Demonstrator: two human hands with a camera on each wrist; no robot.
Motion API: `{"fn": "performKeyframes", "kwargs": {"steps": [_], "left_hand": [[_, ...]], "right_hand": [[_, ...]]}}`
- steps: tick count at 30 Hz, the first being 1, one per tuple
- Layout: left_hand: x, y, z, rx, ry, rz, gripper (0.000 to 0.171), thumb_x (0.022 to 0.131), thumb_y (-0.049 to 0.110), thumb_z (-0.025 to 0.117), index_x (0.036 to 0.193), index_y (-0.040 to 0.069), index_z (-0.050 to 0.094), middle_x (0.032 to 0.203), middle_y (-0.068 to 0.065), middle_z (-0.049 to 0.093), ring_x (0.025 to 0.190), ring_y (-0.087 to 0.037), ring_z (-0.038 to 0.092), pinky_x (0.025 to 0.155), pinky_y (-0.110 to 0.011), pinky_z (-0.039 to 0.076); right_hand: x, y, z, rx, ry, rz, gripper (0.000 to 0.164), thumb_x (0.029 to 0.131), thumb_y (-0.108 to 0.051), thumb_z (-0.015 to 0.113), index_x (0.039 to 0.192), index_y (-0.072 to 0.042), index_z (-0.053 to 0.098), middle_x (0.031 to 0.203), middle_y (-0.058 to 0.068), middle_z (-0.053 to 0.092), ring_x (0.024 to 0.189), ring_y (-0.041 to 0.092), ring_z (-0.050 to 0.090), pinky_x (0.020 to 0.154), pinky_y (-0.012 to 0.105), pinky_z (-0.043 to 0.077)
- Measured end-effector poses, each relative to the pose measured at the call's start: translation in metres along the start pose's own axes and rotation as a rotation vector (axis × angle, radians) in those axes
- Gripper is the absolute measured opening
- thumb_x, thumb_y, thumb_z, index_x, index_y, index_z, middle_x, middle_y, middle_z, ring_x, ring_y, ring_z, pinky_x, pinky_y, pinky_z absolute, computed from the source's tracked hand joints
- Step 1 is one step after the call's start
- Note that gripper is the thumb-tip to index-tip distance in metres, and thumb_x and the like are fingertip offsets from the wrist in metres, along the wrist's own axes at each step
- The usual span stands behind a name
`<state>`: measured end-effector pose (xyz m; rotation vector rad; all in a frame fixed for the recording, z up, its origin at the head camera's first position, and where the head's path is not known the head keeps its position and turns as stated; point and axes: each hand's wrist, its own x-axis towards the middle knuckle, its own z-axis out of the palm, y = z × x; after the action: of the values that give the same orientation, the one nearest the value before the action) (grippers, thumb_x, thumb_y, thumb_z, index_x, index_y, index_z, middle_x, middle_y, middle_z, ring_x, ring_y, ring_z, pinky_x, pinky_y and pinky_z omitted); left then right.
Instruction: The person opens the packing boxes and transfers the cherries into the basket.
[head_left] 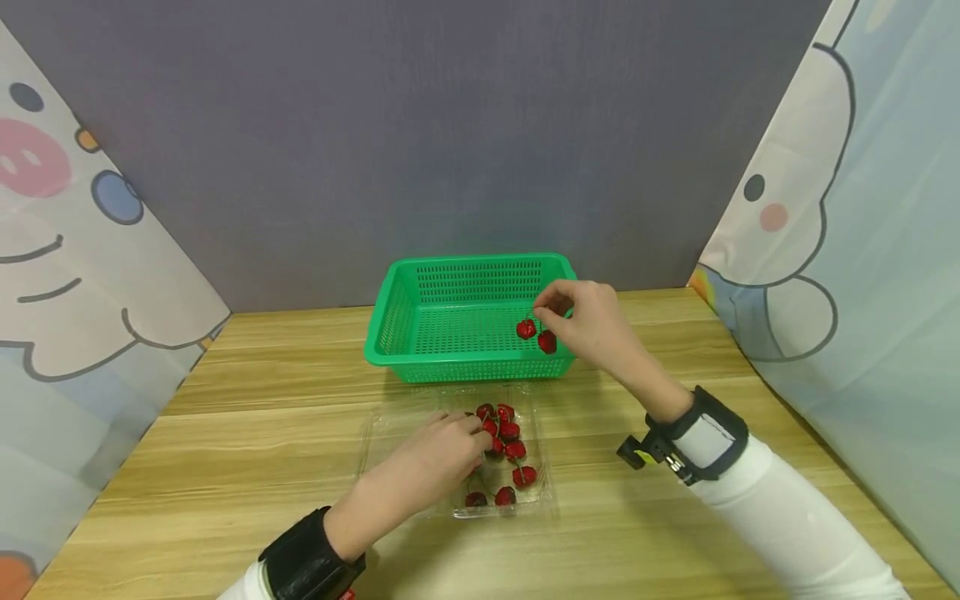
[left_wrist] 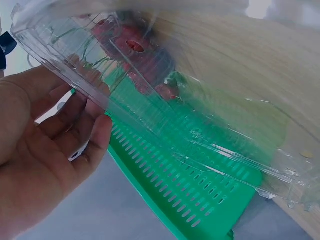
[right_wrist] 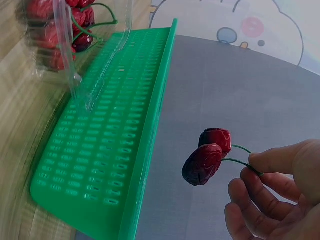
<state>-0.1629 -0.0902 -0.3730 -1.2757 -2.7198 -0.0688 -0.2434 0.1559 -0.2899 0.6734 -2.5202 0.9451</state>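
Two cherries point(right_wrist: 202, 164) hang by green stems, which my right hand point(head_left: 596, 321) pinches between thumb and fingertips. In the head view these cherries point(head_left: 527, 329) overlap the right end of a green perforated basket point(head_left: 472, 372). My left hand point(head_left: 435, 454) reaches over a clear plastic box point(head_left: 487, 510), its fingers among the red cherries point(head_left: 510, 431) there. Seen from the left wrist, its bent fingers point(left_wrist: 100, 132) lie along the box wall. The fingertips show blurred behind the plastic by the stems; whether they pinch one I cannot tell.
The green basket stands at the back of the wood-grain table point(head_left: 262, 417), against a grey panel point(head_left: 450, 150). Just in front of it sits the clear box, whose lid point(head_left: 382, 433) extends to the left. Printed cartoon curtains point(head_left: 885, 250) flank both sides.
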Motion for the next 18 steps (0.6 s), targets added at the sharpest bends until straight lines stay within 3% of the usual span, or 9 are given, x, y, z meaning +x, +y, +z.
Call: {"fn": "performKeyframes", "kwargs": {"steps": [9,18], "left_hand": [[0.004,-0.001,-0.001,-0.056,0.029,0.046,0.017,0.088,0.002,0.078,0.081,0.013,0.068,0.079,0.005,0.065,0.075,-0.011,0.061,0.066,-0.029,0.050],[0.006,-0.002,-0.001,-0.080,-0.003,0.029,0.025,0.087,0.001,0.078,0.074,0.016,0.063,0.073,0.008,0.061,0.066,-0.006,0.056,0.056,-0.022,0.043]], "right_hand": [[0.008,0.006,-0.003,-0.037,-0.047,0.040,0.008,0.098,-0.011,0.070,0.101,-0.006,0.076,0.084,0.003,0.071,0.073,0.018,0.064,0.067,0.039,0.051],[0.018,0.018,0.000,-0.046,-0.063,0.069,0.009,0.098,-0.010,0.069,0.102,-0.005,0.076,0.088,0.006,0.073,0.075,0.020,0.067,0.070,0.041,0.055]]}}
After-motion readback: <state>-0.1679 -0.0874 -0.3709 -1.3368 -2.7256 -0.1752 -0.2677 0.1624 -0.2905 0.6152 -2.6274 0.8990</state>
